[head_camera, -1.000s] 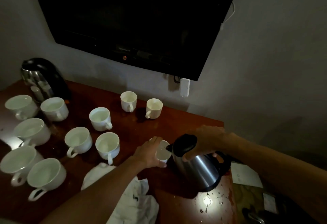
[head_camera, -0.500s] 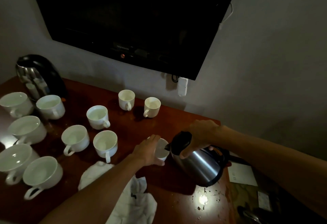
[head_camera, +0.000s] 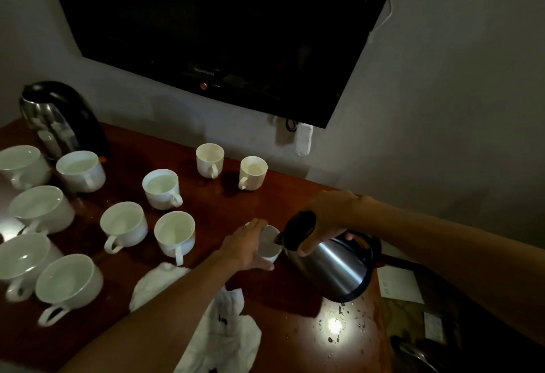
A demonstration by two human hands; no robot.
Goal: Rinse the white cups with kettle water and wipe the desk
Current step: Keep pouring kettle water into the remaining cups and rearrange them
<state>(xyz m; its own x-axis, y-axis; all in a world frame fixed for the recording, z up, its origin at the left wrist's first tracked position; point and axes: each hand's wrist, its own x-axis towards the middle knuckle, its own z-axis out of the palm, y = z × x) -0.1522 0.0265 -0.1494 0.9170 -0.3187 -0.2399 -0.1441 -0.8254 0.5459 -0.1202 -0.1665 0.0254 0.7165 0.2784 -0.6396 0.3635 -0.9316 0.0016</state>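
Observation:
My left hand (head_camera: 247, 244) grips a small white cup (head_camera: 269, 245) on the dark red desk (head_camera: 221, 204). My right hand (head_camera: 327, 219) holds the steel kettle (head_camera: 330, 263) by its black handle, tilted left so that its spout sits at the cup's rim. Whether water flows is not clear. Several more white cups stand to the left, among them one (head_camera: 175, 234) beside my left forearm and two small ones (head_camera: 210, 160) (head_camera: 253, 172) near the wall. A white cloth (head_camera: 224, 325) lies crumpled under my left forearm.
A second steel kettle (head_camera: 59, 120) stands at the desk's back left. A dark television (head_camera: 224, 25) hangs on the wall above. White paper cards (head_camera: 398, 284) lie at the desk's right end. Wet spots (head_camera: 336, 325) glint near the front right edge.
The kettle has tipped further left, its spout now at the cup's rim. My left hand keeps its hold on the cup.

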